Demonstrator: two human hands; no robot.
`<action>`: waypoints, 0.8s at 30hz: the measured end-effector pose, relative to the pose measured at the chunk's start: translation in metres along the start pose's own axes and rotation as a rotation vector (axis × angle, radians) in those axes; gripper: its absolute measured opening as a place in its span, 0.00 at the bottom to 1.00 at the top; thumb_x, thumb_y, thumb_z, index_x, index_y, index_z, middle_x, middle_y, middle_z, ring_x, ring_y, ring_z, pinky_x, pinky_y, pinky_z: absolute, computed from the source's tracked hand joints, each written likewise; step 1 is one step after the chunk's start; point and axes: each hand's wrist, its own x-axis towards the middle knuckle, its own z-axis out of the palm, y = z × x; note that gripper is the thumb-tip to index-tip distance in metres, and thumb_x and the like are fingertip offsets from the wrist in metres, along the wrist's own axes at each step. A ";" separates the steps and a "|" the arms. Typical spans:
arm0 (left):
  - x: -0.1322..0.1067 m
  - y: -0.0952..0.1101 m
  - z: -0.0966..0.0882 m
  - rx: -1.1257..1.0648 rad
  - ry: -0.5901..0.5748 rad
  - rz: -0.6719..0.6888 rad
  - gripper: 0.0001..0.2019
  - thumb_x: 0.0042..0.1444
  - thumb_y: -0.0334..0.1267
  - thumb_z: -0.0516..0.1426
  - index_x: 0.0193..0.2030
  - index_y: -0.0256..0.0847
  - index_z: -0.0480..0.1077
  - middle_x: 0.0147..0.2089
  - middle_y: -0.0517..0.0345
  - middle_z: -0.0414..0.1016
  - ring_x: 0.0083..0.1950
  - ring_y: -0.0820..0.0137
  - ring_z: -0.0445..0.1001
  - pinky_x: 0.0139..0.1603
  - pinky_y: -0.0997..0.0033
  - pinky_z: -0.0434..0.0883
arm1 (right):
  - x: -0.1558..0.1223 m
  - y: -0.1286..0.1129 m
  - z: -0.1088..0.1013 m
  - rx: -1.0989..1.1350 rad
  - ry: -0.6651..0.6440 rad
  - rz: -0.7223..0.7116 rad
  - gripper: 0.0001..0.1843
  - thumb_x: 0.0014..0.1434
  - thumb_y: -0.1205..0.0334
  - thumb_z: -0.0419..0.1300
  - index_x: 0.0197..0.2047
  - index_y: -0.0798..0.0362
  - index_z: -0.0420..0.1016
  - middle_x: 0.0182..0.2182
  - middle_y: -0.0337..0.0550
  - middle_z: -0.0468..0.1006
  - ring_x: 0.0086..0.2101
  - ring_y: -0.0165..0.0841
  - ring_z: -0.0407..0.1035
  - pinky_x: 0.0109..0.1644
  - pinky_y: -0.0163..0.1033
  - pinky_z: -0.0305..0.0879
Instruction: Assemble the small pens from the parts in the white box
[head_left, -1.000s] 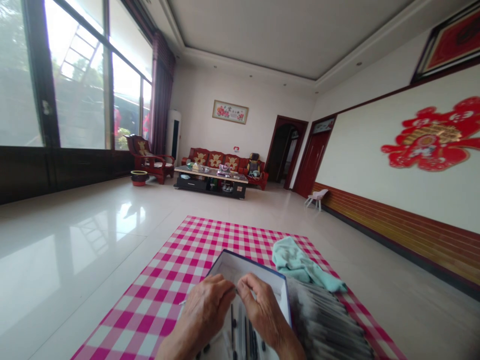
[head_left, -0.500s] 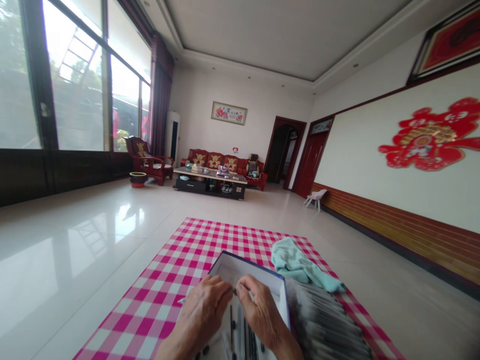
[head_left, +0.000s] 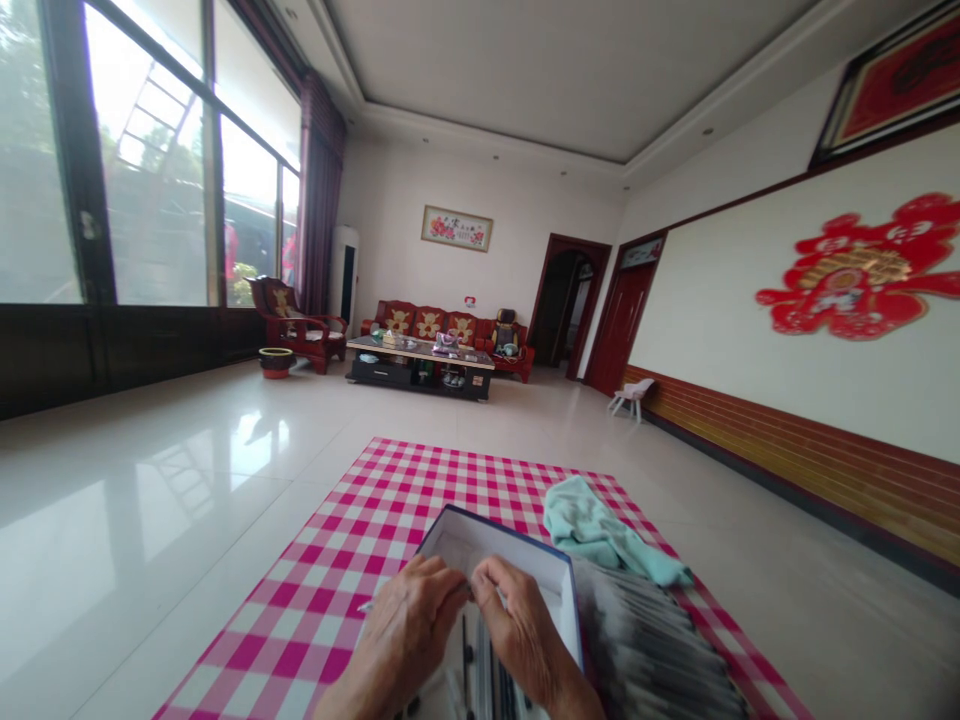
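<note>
My left hand (head_left: 409,625) and my right hand (head_left: 517,625) meet fingertip to fingertip over an open white box with a dark blue rim (head_left: 540,560). Both hands have the fingers curled and pinched together on something small that I cannot make out. Under my hands, several thin dark tools (head_left: 480,670) lie in rows in the box. The box rests on a pink-and-white checked cloth (head_left: 375,520) spread on the floor.
A crumpled mint-green towel (head_left: 600,530) lies on the cloth to the right of the box. A grey ribbed tray or lid (head_left: 652,640) sits beside the box. Beyond lie glossy white floor tiles (head_left: 150,480), a coffee table (head_left: 420,365) and red sofas.
The hands have stayed together over the box, dropping slightly lower in view; the view has tilted up a little.
</note>
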 end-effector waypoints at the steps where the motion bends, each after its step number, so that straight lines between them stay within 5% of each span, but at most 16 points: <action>1: 0.000 0.001 0.000 -0.007 0.001 0.007 0.14 0.62 0.35 0.47 0.28 0.42 0.69 0.30 0.59 0.71 0.33 0.70 0.69 0.32 0.74 0.60 | 0.000 0.002 0.002 -0.007 0.003 0.005 0.16 0.63 0.57 0.46 0.26 0.52 0.64 0.24 0.36 0.68 0.27 0.30 0.63 0.32 0.33 0.57; 24: -0.001 -0.003 0.001 -0.011 0.007 0.070 0.14 0.62 0.37 0.47 0.29 0.44 0.70 0.30 0.59 0.70 0.34 0.69 0.69 0.33 0.73 0.62 | 0.000 0.000 0.004 -0.007 -0.039 0.097 0.23 0.62 0.50 0.47 0.21 0.54 0.66 0.17 0.34 0.65 0.22 0.27 0.59 0.25 0.32 0.51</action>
